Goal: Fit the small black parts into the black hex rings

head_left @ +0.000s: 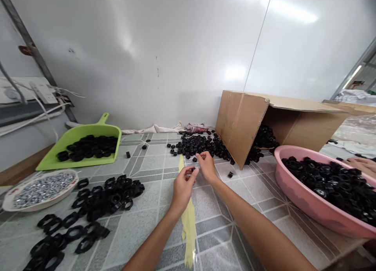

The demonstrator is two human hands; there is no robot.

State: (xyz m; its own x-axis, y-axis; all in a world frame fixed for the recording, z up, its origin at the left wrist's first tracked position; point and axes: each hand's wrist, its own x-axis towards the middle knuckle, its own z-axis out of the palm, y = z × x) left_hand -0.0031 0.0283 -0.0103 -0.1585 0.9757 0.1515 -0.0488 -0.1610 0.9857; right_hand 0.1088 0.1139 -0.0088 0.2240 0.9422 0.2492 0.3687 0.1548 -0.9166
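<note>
My left hand (182,186) pinches a small black part (193,169) between thumb and fingers, above the tiled-pattern surface. Close beside it on the right, my right hand (208,168) has its fingers drawn together; whether something sits between them is hidden. Just beyond both hands lies a heap of small black parts (199,144), spilling towards the wall. A single black part (230,174) rests to the right of my right hand. Larger black rings (114,196) lie in a loose pile on the left.
A green dustpan (48,159) holds black rings; a dish (10,203) holds small silver pieces. At right, a cardboard box (239,122) lies on its side with black parts inside. A pink basin (283,177) is full of black parts, near another person's hand (362,165). Yellow tape (188,228) runs down the surface.
</note>
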